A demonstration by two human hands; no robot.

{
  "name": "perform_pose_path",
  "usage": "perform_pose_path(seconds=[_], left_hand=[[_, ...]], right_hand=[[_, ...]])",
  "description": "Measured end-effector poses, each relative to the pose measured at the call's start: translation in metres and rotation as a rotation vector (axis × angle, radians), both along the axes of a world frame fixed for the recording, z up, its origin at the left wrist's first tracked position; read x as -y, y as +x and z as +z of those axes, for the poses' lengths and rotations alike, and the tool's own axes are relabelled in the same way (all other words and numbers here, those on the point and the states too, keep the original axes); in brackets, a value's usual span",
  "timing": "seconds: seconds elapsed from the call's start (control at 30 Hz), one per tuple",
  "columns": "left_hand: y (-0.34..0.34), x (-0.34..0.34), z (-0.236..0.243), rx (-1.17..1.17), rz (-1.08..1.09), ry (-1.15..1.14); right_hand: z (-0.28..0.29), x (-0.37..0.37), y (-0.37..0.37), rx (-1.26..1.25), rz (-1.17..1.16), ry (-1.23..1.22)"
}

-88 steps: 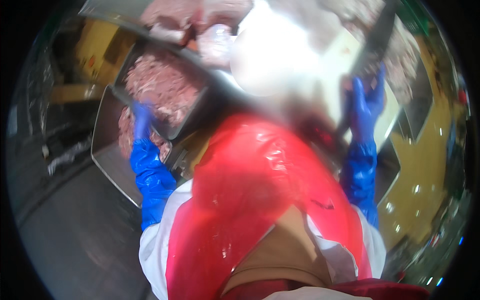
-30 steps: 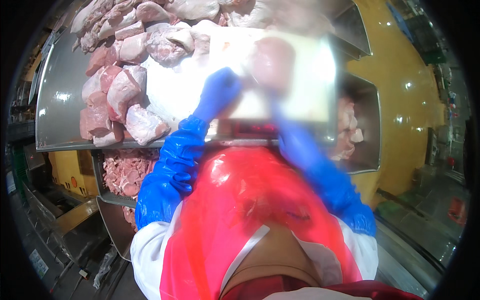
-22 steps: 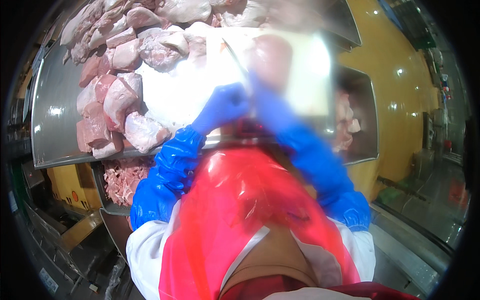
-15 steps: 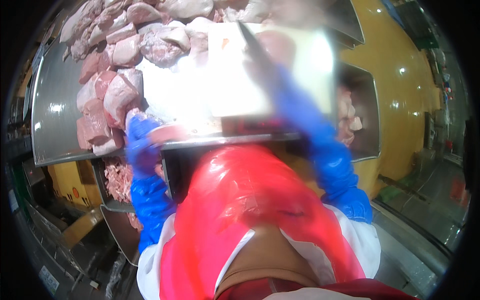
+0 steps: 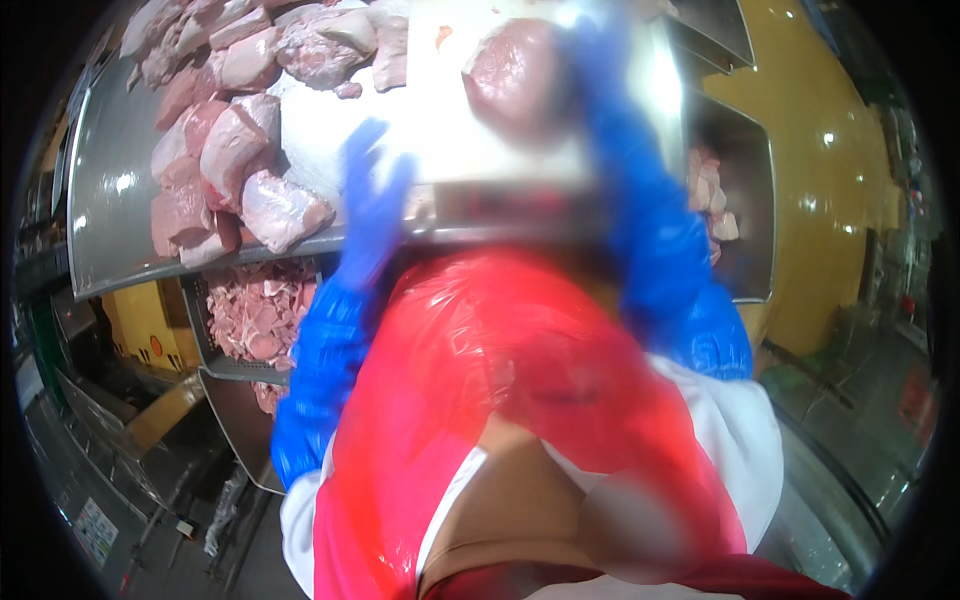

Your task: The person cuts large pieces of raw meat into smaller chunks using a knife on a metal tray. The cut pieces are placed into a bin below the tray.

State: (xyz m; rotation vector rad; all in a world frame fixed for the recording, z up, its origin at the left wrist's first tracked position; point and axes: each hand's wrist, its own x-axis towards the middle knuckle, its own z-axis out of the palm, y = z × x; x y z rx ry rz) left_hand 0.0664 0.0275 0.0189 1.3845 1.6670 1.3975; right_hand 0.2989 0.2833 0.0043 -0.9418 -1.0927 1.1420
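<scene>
My left hand (image 5: 375,185), gloved blue and blurred, hovers at the left of the white cutting board (image 5: 440,140), its fingers apart and holding nothing visible. My right hand (image 5: 600,80) is smeared by motion at the board's upper right, beside a large rounded piece of raw meat (image 5: 510,75) lying on the board; its fingers and anything in them cannot be made out. To the left, pink and pale meat pieces (image 5: 235,150) lie piled on a steel tray (image 5: 110,200). Glare washes out part of the board and the white surface beside it.
A steel bin of small meat pieces (image 5: 255,310) sits below the tray at left, over another bin (image 5: 235,430). At right, one steel bin (image 5: 740,200) holds meat and another (image 5: 715,30) stands behind it, beside a yellow floor (image 5: 820,170).
My left hand has risen and moved right from the pink piece it was at near the tray's front. My right hand has swung up and right; the blade seen earlier no longer shows.
</scene>
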Motion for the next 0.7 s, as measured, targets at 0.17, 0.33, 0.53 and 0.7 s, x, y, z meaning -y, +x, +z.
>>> perform_pose_path(seconds=[0.17, 0.33, 0.53, 0.7], left_hand=[[0.052, -0.133, -0.016, -0.152, -0.193, 0.081], [0.025, -0.088, -0.032, -0.709, -0.235, 0.118], [0.020, -0.035, 0.003, -0.553, -0.079, 0.195], [0.043, -0.082, -0.017, -0.542, -0.024, 0.295]], right_hand=[[0.017, 0.087, -0.020, 0.017, -0.162, -0.062], [0.022, 0.137, 0.051, 0.698, -0.016, 0.171], [0.046, 0.177, 0.023, 0.754, 0.327, 0.130], [0.054, 0.165, 0.013, 0.971, 0.410, 0.060]])
